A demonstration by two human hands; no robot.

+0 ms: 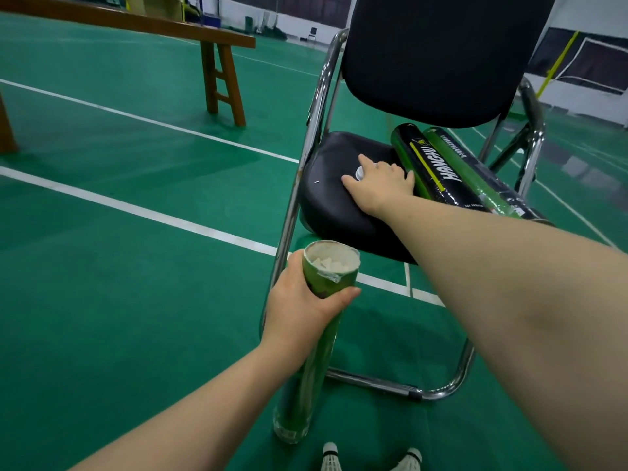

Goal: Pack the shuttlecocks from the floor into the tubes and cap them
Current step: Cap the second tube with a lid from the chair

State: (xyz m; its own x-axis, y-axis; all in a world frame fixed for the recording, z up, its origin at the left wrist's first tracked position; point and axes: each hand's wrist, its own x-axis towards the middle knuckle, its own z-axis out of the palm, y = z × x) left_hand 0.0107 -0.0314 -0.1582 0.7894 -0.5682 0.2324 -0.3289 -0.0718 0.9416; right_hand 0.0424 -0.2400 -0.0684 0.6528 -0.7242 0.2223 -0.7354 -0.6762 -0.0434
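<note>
My left hand (303, 302) grips a green tube (316, 351) near its open top, holding it upright with its base near the floor. White feathers show inside the mouth. My right hand (380, 183) reaches onto the black chair seat (326, 185), its fingers closing around a small white cap (360, 172) partly hidden under them. Two more tubes lie on the seat beside that hand: a black and green one (431, 164) and a green one (472, 175). Two shuttlecocks (330, 457) (409, 460) lie on the green floor at the bottom edge.
The chair has a chrome frame (295, 212) and a black backrest (438, 52). A wooden bench (217, 59) stands at the upper left. White court lines cross the green floor (119, 266).
</note>
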